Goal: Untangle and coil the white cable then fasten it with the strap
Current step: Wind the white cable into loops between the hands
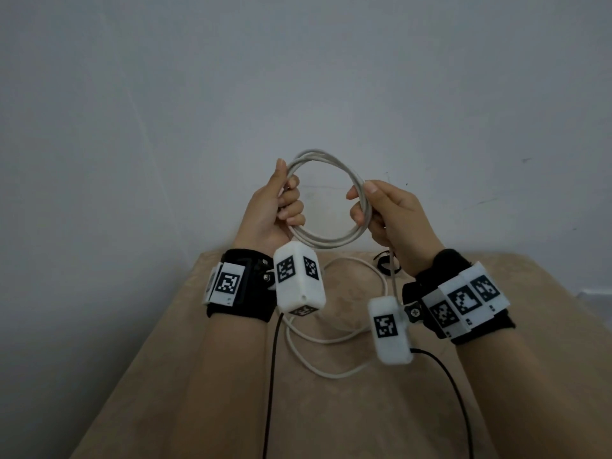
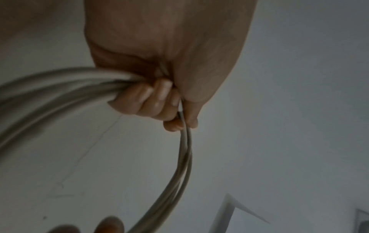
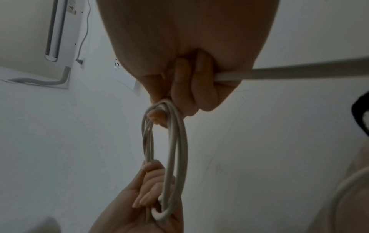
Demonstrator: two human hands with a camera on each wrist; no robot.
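The white cable [image 1: 326, 241] is wound into a round coil held upright above the table between both hands. My left hand [image 1: 284, 200] grips the coil's left side, fingers curled round the bunched strands [image 2: 79, 88]. My right hand [image 1: 367, 207] grips the right side, and the coil [image 3: 175, 149] hangs below its fingers in the right wrist view. A loose length of the same cable [image 1: 334, 372] drops from my right hand and lies in loops on the table. The black strap [image 1: 384, 261] lies on the table behind my right wrist, partly hidden.
The table [image 1: 198, 376] carries a beige cloth and stands against a pale wall [image 1: 298, 77]. Black leads [image 1: 271, 376] run from the wrist cameras toward me. An air conditioner [image 3: 40, 36] is mounted high on the wall.
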